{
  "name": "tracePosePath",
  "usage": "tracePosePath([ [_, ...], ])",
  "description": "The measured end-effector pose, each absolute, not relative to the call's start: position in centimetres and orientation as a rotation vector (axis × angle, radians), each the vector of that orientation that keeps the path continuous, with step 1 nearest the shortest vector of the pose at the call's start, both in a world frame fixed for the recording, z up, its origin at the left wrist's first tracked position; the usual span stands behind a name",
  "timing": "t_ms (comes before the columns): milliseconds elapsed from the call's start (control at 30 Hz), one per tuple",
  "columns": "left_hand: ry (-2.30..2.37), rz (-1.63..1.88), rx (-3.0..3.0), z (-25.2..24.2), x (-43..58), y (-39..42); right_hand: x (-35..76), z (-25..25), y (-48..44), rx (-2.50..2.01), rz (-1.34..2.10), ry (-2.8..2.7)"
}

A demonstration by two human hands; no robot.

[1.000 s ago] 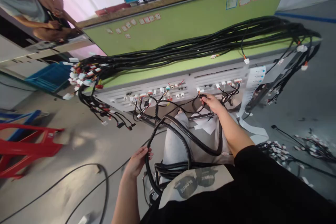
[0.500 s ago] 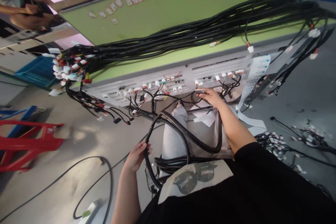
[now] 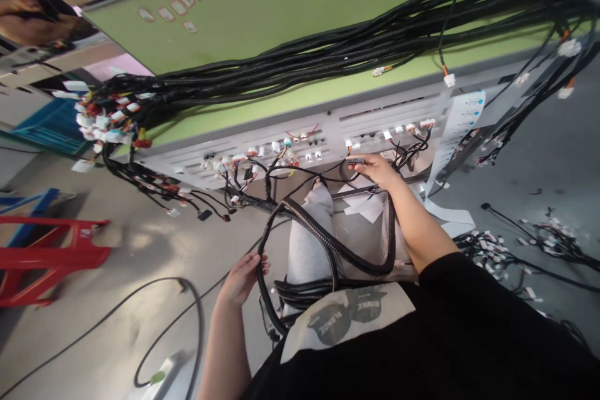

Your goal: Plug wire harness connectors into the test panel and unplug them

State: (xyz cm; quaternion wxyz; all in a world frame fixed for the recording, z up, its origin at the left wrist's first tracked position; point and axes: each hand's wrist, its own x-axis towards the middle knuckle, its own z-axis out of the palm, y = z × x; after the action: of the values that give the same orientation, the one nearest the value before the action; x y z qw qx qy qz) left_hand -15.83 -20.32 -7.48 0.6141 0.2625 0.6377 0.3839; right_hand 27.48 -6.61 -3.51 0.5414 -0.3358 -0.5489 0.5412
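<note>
My left hand (image 3: pixel 244 275) is closed around a thick black corrugated cable bundle (image 3: pixel 264 244), which loops up across my lap. Between thumb and fingers of my right hand (image 3: pixel 375 170) is a black multi-pin connector (image 3: pixel 355 161), its row of small openings facing up. It is held just in front of a grey test panel (image 3: pixel 332 137) on the side of the bench. White connectors (image 3: pixel 285 145) with thin wires are plugged along that panel. More coils of the bundle (image 3: pixel 304 290) lie over my thighs.
Long black cable harnesses (image 3: pixel 300 69) lie along the green bench ledge, with white connectors (image 3: pixel 105 119) hanging at the left end. A white label strip (image 3: pixel 457 131) drapes down at right. A red stool (image 3: pixel 51 256), loose harnesses (image 3: pixel 497 256) and a power strip (image 3: pixel 162 378) are on the floor. A co-worker's hands (image 3: pixel 28 12) show at upper left.
The view has shifted slightly, so the bench sits a little higher and further left. Both hands keep their holds, and the connector's face has turned a bit more toward me.
</note>
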Motion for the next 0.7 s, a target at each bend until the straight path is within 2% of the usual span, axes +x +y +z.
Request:
tracePosePath([
  [133, 1.468, 0.886, 0.604, -7.5, -15.9, -20.3, 27.4, -3.8, -6.4, -0.842, 1.321, -1.236],
  [333, 1.459, 0.880, 0.617, -7.5, -15.7, -20.1, 25.7, -5.2, -4.8, -1.202, 1.432, -0.784],
  [700, 1.460, 0.900, 0.591, -7.6, -15.5, -20.0, 24.7, -7.6, -1.6, -1.188, 1.353, -0.742],
])
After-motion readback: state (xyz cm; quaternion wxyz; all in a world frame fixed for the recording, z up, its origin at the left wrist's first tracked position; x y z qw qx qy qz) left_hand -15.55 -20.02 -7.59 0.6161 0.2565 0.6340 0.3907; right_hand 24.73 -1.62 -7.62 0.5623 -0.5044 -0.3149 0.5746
